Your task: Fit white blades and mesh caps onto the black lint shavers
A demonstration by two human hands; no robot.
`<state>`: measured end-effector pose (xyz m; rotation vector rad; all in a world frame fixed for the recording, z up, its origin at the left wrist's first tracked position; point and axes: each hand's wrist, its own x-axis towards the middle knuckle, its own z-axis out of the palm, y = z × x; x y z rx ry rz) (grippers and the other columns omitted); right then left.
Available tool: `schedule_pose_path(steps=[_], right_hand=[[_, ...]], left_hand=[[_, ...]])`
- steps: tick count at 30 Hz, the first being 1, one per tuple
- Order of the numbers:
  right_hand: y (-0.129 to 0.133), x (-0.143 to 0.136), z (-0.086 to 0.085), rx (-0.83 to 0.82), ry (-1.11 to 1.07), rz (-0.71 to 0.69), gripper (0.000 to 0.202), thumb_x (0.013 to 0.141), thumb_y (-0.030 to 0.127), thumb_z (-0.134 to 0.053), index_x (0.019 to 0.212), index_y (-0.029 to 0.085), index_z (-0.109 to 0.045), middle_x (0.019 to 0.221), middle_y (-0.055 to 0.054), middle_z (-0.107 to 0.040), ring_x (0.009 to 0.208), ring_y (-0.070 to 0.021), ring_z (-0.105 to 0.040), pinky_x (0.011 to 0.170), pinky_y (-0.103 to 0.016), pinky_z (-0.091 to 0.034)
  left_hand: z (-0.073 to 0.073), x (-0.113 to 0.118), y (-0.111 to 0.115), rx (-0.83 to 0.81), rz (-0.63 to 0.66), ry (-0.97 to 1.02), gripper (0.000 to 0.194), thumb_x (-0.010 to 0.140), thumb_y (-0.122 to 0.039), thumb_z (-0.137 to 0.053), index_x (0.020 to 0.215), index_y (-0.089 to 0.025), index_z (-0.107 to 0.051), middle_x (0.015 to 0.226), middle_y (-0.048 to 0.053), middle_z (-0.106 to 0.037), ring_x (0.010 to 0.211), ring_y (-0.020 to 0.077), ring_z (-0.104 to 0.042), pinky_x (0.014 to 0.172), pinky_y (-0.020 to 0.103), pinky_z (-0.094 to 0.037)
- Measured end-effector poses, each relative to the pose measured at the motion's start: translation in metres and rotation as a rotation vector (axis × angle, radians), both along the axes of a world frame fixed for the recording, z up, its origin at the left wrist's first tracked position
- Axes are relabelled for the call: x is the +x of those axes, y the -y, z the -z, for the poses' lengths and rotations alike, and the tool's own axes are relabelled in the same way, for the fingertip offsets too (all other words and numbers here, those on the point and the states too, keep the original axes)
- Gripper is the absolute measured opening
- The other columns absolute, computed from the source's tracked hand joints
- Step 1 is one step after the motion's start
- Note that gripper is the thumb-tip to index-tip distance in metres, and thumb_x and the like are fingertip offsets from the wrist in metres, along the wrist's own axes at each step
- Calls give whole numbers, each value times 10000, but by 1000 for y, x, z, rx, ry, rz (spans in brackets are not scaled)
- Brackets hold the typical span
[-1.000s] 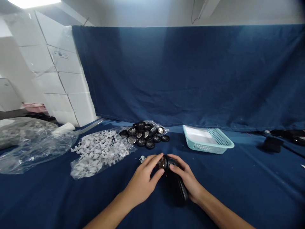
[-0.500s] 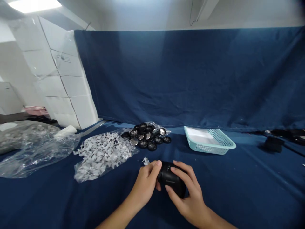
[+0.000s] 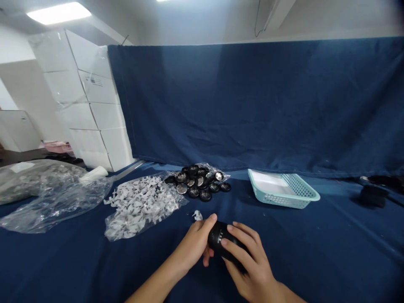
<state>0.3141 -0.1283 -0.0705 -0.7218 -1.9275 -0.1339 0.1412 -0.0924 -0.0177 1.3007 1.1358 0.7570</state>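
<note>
A rounded black object with small white marks is held between both hands, low in the middle of the head view. My left hand grips its left end, thumb on top and fingertips showing beneath. My right hand wraps over its right side, fingers across the top. Just beyond my left hand lies a small grey-white plastic piece. Farther back is a pile of round black caps, some with silvery insides. To its left, many grey-white plastic pieces lie on a clear bag.
A light green basket with something white inside stands at the right. Large clear bags lie at the far left. White boxes are stacked behind them. A blue cloth hangs along the back. A black object rests far right.
The black object has turned in my hands, and its white marks now face differently. My right hand's fingers have shifted over it. The whole view has moved slightly, with the scene shifted right.
</note>
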Motion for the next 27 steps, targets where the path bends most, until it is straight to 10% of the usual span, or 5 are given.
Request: schedule_pose_path(steps=[8,17,27], right_hand=[[-5,4,-10,-476,-440,6,488,860,253,-612,1323,317,-473,1392,-59,-445,1288,-290,-419,1081,-477,-346],[-12,5,-20,-1016,-768,-280,428,810,420,-680,1206,283,-592,1216,-42,-628,1165,-284,-545,1057,-418,-356],[-15,3,-18,-1145,-865,-356,434,787,391,-707,1188,258,-610,1181,-50,-651,1168,-299,-539,1066,-441,-318]], left_hand=[[-2,-3,5,208,187,101,629,851,-484,-580,1383,-210,-384,734,-19,-579,506,88,-539,528,218,-429],[-10,-7,8,599,78,-219,570,765,-394,-699,1304,-302,-538,1116,57,-560,785,166,-553,655,261,-479],[-7,-14,-2,492,171,-159,570,700,-195,-737,1231,-282,-547,1145,47,-568,832,157,-576,707,268,-498]])
